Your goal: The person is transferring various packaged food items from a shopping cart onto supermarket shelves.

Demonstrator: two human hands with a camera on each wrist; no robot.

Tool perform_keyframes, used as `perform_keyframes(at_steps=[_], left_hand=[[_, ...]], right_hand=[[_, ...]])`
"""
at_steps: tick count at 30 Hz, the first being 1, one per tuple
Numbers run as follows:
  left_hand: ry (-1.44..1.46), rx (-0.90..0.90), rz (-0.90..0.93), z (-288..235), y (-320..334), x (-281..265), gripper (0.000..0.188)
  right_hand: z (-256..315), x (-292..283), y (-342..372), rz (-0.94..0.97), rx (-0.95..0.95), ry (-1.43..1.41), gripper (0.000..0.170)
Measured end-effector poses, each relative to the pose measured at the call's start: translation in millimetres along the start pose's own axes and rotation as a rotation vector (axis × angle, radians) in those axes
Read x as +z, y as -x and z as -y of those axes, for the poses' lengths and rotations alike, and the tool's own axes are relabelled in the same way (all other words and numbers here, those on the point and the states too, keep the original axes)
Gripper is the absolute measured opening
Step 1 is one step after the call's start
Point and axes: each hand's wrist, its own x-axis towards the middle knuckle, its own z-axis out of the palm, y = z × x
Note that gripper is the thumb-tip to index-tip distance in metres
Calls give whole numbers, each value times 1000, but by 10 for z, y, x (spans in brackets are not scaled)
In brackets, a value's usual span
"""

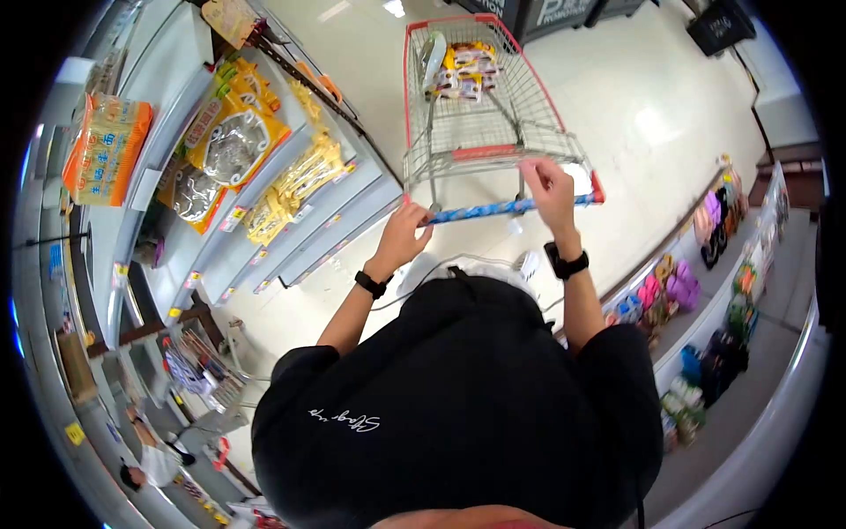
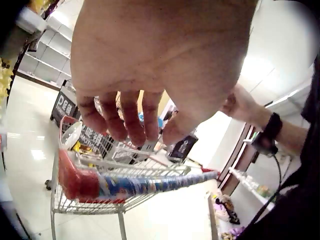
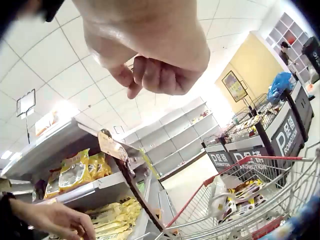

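A wire shopping cart (image 1: pixel 485 152) with red trim stands in front of me, its handle (image 1: pixel 480 211) wrapped in blue patterned material. My left hand (image 1: pixel 404 236) is at the handle's left end. In the left wrist view its fingers (image 2: pixel 131 117) hang relaxed above the handle, with nothing held. My right hand (image 1: pixel 552 198) is raised over the right part of the handle. The right wrist view shows its fingers (image 3: pixel 152 75) curled in toward the palm, holding nothing. Several yellow and brown snack packs (image 1: pixel 467 70) lie at the cart's far end beside a whitish package (image 1: pixel 433 60).
Left of the cart, grey shelves (image 1: pixel 330 225) carry yellow bagged goods (image 1: pixel 233 137) and an orange pack (image 1: pixel 107 150). Lower shelves with colourful small goods (image 1: pixel 679 286) line the right. Dark promotion bins (image 1: pixel 555 18) stand beyond the cart. Another person (image 1: pixel 159 463) is far off at lower left.
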Motion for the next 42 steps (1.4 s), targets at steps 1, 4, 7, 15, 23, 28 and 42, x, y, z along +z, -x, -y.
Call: perform_keyframes(at_steps=[1,4,7,15,23,28,42], left_hand=[[-63,34,-39,-93,-107,248,23],[-250,26,-69,-443,-270,927,31],[-350,-166,-24,-537,-709,1378,40],[-655,-469,355,-398,-1067,1643,23],[-652,-619,318,-418,-1381,1427,27],[-613,-652,128,-229,-1356,1645,21],[-379,-1197,-1136,-1595,-2560,2914,50]], right_hand=[[-224,-191,-14,16,-25,-21,9],[-629,-849,34,147,37,-97,11],[-1004,-1354,-13,212,40,-53,13],[-530,-2027,-1016,708,-83,-77,13],[-767,-2093,-2127,835,-131,-165,12],[-1623,-1857,-2876,1029,-30,-104,14],[-3083,554,-5575,1115,-209,11,31]])
